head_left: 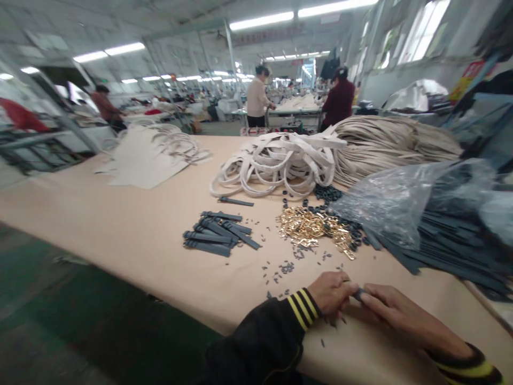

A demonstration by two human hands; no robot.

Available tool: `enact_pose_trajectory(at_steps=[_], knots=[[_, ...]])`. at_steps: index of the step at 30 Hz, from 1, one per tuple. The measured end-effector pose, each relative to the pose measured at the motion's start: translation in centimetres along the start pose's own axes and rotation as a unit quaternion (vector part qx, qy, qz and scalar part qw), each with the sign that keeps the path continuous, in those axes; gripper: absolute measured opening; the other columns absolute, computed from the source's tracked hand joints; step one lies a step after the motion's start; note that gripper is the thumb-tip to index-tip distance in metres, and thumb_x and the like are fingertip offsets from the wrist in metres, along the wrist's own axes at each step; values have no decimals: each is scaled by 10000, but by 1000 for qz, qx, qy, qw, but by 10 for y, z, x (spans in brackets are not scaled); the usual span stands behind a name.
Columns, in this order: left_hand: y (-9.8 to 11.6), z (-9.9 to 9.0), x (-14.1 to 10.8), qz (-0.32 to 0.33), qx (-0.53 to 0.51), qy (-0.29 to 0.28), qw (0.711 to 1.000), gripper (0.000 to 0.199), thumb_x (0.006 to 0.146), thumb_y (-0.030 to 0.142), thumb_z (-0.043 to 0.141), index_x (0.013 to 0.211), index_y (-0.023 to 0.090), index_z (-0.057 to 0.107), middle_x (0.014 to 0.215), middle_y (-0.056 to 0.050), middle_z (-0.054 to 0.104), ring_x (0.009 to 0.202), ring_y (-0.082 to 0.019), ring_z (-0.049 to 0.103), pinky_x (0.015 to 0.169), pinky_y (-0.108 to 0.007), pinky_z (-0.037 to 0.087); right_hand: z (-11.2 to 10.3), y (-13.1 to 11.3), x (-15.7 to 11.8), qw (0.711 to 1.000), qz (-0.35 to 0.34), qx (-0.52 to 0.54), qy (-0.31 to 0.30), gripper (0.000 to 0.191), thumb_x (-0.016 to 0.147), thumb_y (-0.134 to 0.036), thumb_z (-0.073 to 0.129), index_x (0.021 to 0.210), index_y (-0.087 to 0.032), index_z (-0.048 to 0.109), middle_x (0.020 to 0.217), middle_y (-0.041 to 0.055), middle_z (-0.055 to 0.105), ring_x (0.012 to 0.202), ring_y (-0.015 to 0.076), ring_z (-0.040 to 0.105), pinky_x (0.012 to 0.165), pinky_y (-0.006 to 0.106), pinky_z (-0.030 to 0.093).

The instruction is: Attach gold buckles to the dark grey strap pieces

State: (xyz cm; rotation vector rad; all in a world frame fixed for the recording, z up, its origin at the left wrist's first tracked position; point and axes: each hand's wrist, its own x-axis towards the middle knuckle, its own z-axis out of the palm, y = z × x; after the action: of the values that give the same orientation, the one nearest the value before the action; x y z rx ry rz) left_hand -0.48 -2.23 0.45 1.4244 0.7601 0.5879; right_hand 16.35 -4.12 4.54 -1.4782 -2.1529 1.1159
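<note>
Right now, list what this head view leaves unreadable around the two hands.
- Small dark piece pinched between left hand and right hand: fingers cover most of it, shape unclear.
- Tiny dark bits on the table: too small to identify.
- Dark strips under the plastic bag: veiled by film, cut off at the right edge.
- Background workers: blurred.

left hand: near table's front edge, fingers curled, tips pinching toward right | right hand: palm down, fingers extended leftward, tips meeting the left's | forearms: both in dark sleeves with yellow-striped cuffs, converging from bottom edge
</note>
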Motion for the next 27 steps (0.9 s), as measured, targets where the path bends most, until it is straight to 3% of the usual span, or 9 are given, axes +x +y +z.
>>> enact_pose_trajectory(at_steps=[3, 11, 14, 16, 19, 22, 24, 26, 27], knots=[[2, -2, -1, -19, 39, -18, 999, 285, 791, 440, 344, 716, 173, 407, 474, 58, 418, 317, -78, 425, 327, -189, 353, 4, 9, 0, 998, 29, -2, -59, 366, 817, -492, 355, 680, -213, 549, 606, 35, 556, 556, 164, 514, 557, 261, 408], [-1, -6, -1, -16, 136, -44, 990, 415, 816, 507, 257, 876, 146, 453, 526, 20, 493, 408, -96, 473, 457, -232, 418, 18, 22, 7, 998, 30, 42, -42, 401, 830, -514, 307, 739, -191, 526, 607, 11, 537, 501, 132, 491, 483, 220, 415], [-6, -6, 2, 12, 96, -5, 995, 373, 823, 472, 275, 952, 154, 421, 543, 40, 489, 400, -83, 473, 426, -200, 394, 24, 16, 14, 999, 23, 35, -24, 412, 847, -500, 272, 722, -180, 501, 583, -2, 507, 490, 123, 475, 473, 217, 408], [-8, -15, 2, 39, 73, 54, 995, 315, 814, 429, 326, 949, 161, 423, 559, 49, 492, 399, -71, 467, 411, -182, 380, 27, 12, 19, 1000, 7, 13, -7, 408, 845, -497, 274, 705, -181, 491, 586, 2, 518, 509, 132, 496, 491, 227, 422], [-1, -58, -10, 90, 91, 191, 973, 257, 777, 398, 419, 840, 155, 475, 580, 43, 509, 415, -52, 446, 422, -170, 372, 26, 10, 26, 997, 9, -26, 67, 364, 803, -513, 360, 802, -187, 521, 737, 41, 614, 694, 179, 584, 634, 258, 475], [17, -134, -38, 86, 143, 309, 936, 294, 764, 428, 426, 782, 146, 504, 550, 40, 500, 390, -51, 409, 393, -174, 341, 19, 4, 24, 985, 38, -21, 170, 409, 745, -540, 423, 943, -201, 540, 953, 69, 639, 909, 211, 586, 768, 277, 485], [31, -191, -64, 49, 194, 370, 907, 298, 773, 414, 410, 797, 137, 515, 537, 33, 494, 379, -61, 398, 381, -185, 331, 13, -10, 14, 980, 20, -14, 197, 398, 738, -539, 437, 940, -221, 568, 965, 55, 647, 905, 205, 599, 757, 264, 502], [44, -238, -89, 4, 258, 440, 860, 295, 782, 377, 403, 887, 129, 523, 600, 2, 529, 435, -90, 448, 425, -221, 387, 9, -31, -4, 980, -45, -18, 195, 344, 747, -513, 456, 925, -255, 598, 918, 28, 664, 831, 189, 625, 723, 246, 520], [50, -254, -100, -7, 299, 491, 818, 301, 771, 353, 432, 947, 124, 515, 681, -30, 557, 521, -119, 500, 488, -255, 432, 8, -42, -16, 976, -86, -22, 197, 320, 752, -500, 465, 925, -273, 609, 892, 16, 669, 796, 183, 633, 705, 240, 526]])
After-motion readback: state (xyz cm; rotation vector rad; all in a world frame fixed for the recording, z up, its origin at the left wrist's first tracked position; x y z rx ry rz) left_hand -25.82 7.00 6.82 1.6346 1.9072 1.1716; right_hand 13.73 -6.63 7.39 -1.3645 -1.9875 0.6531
